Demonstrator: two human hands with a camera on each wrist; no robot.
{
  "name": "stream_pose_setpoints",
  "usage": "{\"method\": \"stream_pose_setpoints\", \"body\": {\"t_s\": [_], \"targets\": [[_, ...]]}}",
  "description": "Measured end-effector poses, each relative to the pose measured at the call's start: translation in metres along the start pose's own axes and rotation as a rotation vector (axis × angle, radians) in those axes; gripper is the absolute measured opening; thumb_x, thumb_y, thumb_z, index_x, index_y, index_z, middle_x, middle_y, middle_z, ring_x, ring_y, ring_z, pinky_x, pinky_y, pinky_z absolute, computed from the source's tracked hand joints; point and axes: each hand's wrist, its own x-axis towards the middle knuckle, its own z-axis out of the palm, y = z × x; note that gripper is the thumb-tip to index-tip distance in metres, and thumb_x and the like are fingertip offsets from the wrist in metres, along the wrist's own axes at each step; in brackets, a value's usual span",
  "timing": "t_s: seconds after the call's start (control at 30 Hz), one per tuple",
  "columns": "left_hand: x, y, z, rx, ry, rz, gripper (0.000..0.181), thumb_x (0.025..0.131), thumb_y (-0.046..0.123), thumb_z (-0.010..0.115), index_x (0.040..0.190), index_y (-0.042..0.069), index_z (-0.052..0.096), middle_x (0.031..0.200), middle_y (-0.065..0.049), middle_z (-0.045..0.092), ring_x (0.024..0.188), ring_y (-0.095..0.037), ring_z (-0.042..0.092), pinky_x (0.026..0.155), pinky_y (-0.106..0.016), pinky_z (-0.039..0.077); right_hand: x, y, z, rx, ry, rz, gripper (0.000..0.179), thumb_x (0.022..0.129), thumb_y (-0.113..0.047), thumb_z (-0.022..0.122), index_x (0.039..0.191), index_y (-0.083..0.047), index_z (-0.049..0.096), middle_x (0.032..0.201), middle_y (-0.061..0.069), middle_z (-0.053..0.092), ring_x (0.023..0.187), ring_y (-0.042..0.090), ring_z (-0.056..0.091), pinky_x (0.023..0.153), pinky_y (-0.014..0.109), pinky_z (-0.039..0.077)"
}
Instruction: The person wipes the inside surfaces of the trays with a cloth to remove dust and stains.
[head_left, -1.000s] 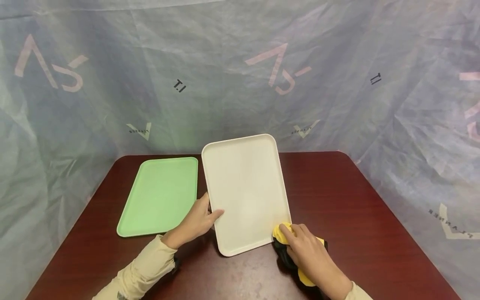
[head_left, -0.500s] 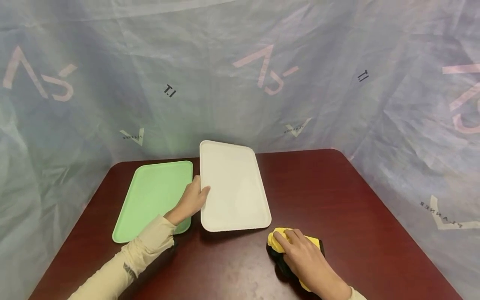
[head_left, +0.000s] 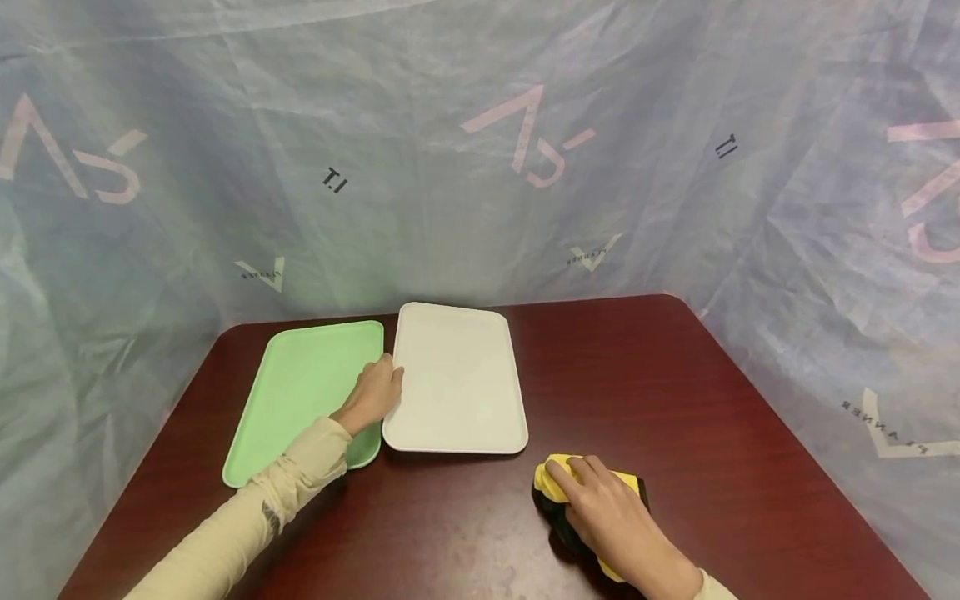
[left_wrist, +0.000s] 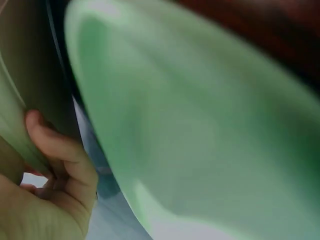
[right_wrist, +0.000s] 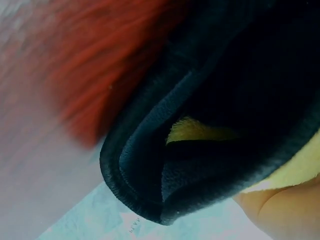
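My left hand point(head_left: 372, 393) pinches the left edge of a white rectangular tray point(head_left: 459, 379). This tray lies low and almost flat at the middle back of the table; whether it fully touches the wood I cannot tell. In the left wrist view, the fingers point(left_wrist: 60, 150) bend at the tray's edge. Right beside it, under my left wrist, lies a light green tray point(head_left: 300, 383), which also fills much of the left wrist view point(left_wrist: 200, 120). Near the front right, my right hand point(head_left: 611, 512) grips a bunched yellow-and-black cloth point(head_left: 550, 485), its dark folded edge point(right_wrist: 135, 200) close in the right wrist view.
A dark red-brown table point(head_left: 622, 375) with rounded back corners bears everything. Grey fabric sheeting point(head_left: 420, 150) with printed marks hangs behind and along both sides, close to the table's edges.
The white tray has gone from tilted up in front of me to low and near flat, back and left beside the green tray. The right hand left its corner and stays with the cloth.
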Motion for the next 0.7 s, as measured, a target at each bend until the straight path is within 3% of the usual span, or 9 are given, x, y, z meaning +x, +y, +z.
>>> {"method": "stream_pose_setpoints", "body": {"t_s": [0.1,0.23,0.4,0.57,0.7], "targets": [[0.000,-0.004,-0.002,0.056,0.000,0.015,0.021,0.105,0.012,0.042,0.099,-0.005,0.053,0.069,-0.012,0.051,0.051,-0.021,0.046,0.045,-0.031,0.038,0.002,0.000,-0.001,-0.001,0.003,-0.002,0.061,0.061,0.001,0.080,0.118,-0.011,0.062,0.100,0.006,0.062,0.087,0.019,0.057,0.067,0.031,0.053],[-0.001,-0.005,-0.005,0.124,-0.046,0.032,0.016,0.101,0.007,0.045,0.093,-0.004,0.054,0.066,-0.011,0.051,0.047,-0.018,0.043,0.042,-0.029,0.035,0.004,0.001,-0.002,-0.004,-0.004,0.007,0.064,0.060,-0.002,0.085,0.120,-0.011,0.063,0.102,0.006,0.063,0.089,0.020,0.059,0.069,0.032,0.054],[-0.004,-0.005,-0.008,0.142,-0.077,0.011,0.013,0.097,0.003,0.046,0.088,-0.002,0.054,0.066,-0.009,0.049,0.048,-0.017,0.039,0.042,-0.028,0.033,0.006,-0.002,-0.003,-0.007,-0.036,0.025,0.064,0.062,-0.004,0.088,0.121,-0.011,0.064,0.103,0.006,0.063,0.091,0.020,0.059,0.070,0.031,0.054],[-0.012,-0.010,-0.022,0.075,-0.121,-0.028,0.025,0.102,0.013,0.046,0.117,-0.006,0.053,0.067,-0.008,0.052,0.047,-0.015,0.043,0.044,-0.030,0.037,0.003,-0.005,-0.003,-0.003,-0.046,0.047,0.062,0.064,-0.003,0.084,0.122,-0.012,0.064,0.103,0.004,0.064,0.092,0.019,0.059,0.068,0.029,0.054],[-0.015,-0.030,-0.054,0.079,-0.084,-0.071,0.038,0.104,0.021,0.048,0.129,-0.007,0.048,0.075,-0.013,0.060,0.054,-0.019,0.053,0.051,-0.034,0.044,0.001,-0.006,-0.005,-0.007,-0.047,0.048,0.062,0.065,-0.003,0.084,0.123,-0.012,0.064,0.104,0.004,0.064,0.092,0.019,0.059,0.068,0.030,0.054]]}}
